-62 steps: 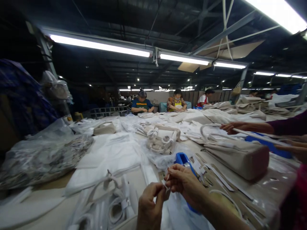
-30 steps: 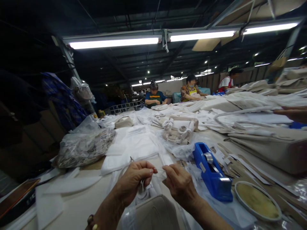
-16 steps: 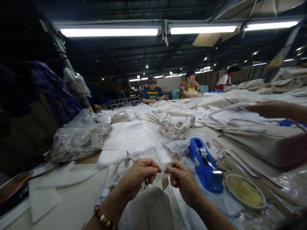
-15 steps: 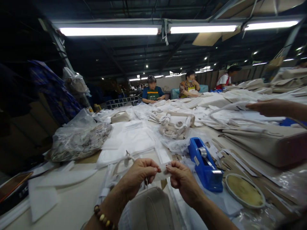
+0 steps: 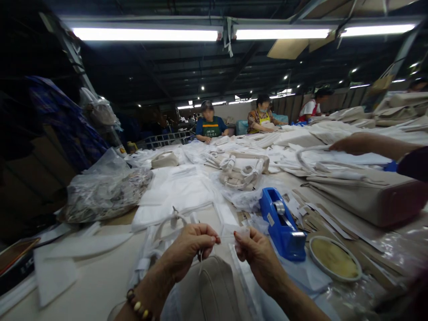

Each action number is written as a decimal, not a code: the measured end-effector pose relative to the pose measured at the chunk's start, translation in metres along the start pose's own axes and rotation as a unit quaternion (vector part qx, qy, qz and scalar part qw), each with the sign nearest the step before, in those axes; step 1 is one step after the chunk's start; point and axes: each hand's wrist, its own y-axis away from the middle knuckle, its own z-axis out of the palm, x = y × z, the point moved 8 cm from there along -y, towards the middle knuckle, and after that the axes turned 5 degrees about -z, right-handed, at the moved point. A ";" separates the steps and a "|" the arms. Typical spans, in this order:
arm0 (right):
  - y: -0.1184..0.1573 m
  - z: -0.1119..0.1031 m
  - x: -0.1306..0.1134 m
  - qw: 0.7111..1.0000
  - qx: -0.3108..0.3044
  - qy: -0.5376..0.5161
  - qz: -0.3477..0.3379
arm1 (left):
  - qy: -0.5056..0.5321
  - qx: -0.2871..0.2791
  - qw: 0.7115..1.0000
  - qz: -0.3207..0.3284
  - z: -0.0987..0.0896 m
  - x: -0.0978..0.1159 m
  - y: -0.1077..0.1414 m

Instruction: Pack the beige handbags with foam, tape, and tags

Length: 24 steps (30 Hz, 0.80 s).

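My left hand (image 5: 190, 249) is closed in a pinch above a beige bag (image 5: 214, 292); what lies between its fingertips is too small to make out. A thin pale cord (image 5: 200, 267) hangs below those fingers against the bag. Between thumb and forefinger, my right hand (image 5: 256, 252) grips a small translucent white piece (image 5: 245, 232), like thin film or paper. A narrow gap separates the two hands. The bag's looped handle (image 5: 172, 219) rises behind my left hand, partly wrapped in white. My wrists and forearms cover part of the bag.
Right of my right hand stands a blue tape dispenser (image 5: 282, 227), beside a round dish (image 5: 335, 258) with a yellowish surface. A co-worker's hand (image 5: 356, 143) reaches over a large beige bag (image 5: 371, 196). At left sits a filled clear plastic bag (image 5: 107, 191). Two people (image 5: 210, 127) work opposite.
My hands have drawn slightly apart; the translucent piece, earlier between both, is now at my right fingertips. The co-worker's hand at right has shifted left. The view has moved slightly.
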 end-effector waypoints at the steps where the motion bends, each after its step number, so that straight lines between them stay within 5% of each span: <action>1: 0.002 0.001 0.000 1.000 0.000 0.006 -0.012 | 0.001 -0.004 1.000 0.000 0.002 0.000 0.001; 7: 0.014 0.008 0.009 0.998 -0.068 -0.016 0.013 | 0.015 -0.021 1.000 0.003 0.007 -0.001 0.003; 11: 0.020 -0.004 0.016 0.989 -0.076 0.129 0.001 | 0.030 -0.021 0.999 0.009 0.003 -0.001 0.003; 19: 0.012 -0.010 0.000 0.857 -0.038 0.463 -0.223 | 0.045 -0.044 0.998 0.026 0.003 0.006 0.009; 24: 0.002 0.021 0.010 0.826 -0.181 0.473 -0.249 | 0.053 -0.047 0.997 0.041 -0.002 0.010 0.011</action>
